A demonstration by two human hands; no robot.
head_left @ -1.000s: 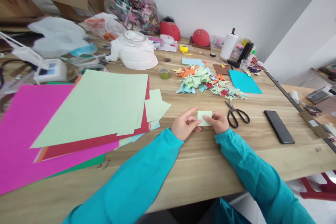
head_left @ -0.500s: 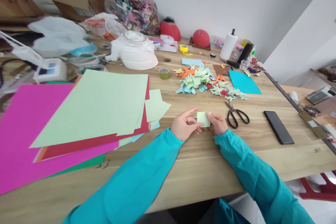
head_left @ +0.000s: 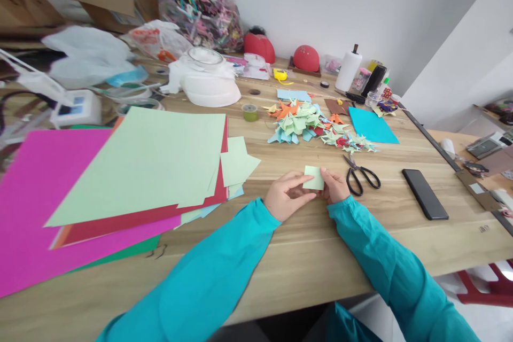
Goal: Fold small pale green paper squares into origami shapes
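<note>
- We pinch a small green paper (head_left: 313, 177) between both hands, low over the wooden table (head_left: 304, 256).
- Our left hand (head_left: 285, 196) grips its 9 o'clock edge, and our right hand (head_left: 335, 186) clamps the 3 o'clock edge (fingers closed on it).
- Scissors (head_left: 359, 175) lie at 3 o'clock — folded paper shapes (head_left: 308, 124) at 12.

Bright even daylight, soft faint shadows; wide-angle bending at edges, left clutter blurred
</note>
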